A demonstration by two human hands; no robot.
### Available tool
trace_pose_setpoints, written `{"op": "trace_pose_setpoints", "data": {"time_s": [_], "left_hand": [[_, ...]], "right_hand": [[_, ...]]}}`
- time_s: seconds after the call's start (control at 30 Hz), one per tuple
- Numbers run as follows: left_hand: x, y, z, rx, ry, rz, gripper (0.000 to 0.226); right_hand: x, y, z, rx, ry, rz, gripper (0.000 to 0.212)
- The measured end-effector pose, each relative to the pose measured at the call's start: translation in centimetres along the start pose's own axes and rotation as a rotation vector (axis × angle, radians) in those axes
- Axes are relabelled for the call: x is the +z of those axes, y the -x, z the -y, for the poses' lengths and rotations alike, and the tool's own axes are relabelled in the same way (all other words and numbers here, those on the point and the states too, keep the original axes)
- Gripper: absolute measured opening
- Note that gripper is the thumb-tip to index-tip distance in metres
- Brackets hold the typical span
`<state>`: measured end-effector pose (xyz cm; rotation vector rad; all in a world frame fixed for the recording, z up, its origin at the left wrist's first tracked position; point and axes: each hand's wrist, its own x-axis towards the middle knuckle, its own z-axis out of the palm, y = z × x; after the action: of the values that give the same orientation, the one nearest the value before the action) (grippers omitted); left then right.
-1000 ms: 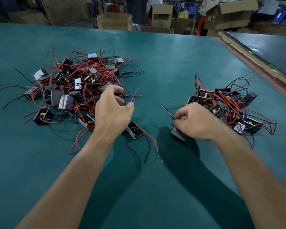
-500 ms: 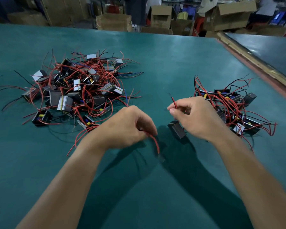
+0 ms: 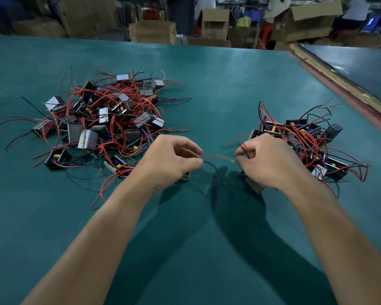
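Red thin insulated wire (image 3: 218, 156): arching above the middle of the teal-covered bench (image 3: 207, 238). Left hand (image 3: 169, 159) is pinching one end, right hand (image 3: 271, 161) is pinching the bared tip. Risk: a hard tug may be straining the lead or snagging the tangled heap of black modules (image 3: 306, 146) beside it.

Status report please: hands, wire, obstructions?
Left hand pinches red wire, tip at right hand. Right hand pinches second red wire. Black wire droops below, clear.

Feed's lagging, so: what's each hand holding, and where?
Left hand pinches a red wire partway along. Right hand pinches a second red wire near its end, beside the first's bare tip.
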<state>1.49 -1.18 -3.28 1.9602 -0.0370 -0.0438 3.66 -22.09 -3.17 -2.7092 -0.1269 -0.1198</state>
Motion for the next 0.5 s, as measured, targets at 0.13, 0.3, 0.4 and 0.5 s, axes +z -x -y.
{"op": "trace_pose_setpoints", "data": {"time_s": [0.13,0.3,0.4,0.5], "left_hand": [[0.55,-0.11,0.31,0.116,-0.242,-0.167,0.012],[0.67,0.2,0.19,0.167,-0.305,-0.192,0.018],[0.64,0.17,0.29,0.173,-0.359,-0.196,0.02],[0.54,0.16,0.4,0.158,-0.382,-0.234,0.02]], "right_hand": [[0.31,0.21,0.62,-0.083,-0.047,0.094,0.008],[0.06,0.45,0.71,-0.142,-0.148,0.128,0.005],[0.08,0.55,0.83,-0.153,-0.16,0.126,0.007],[0.09,0.45,0.83,-0.135,-0.178,0.101,0.011]]}}
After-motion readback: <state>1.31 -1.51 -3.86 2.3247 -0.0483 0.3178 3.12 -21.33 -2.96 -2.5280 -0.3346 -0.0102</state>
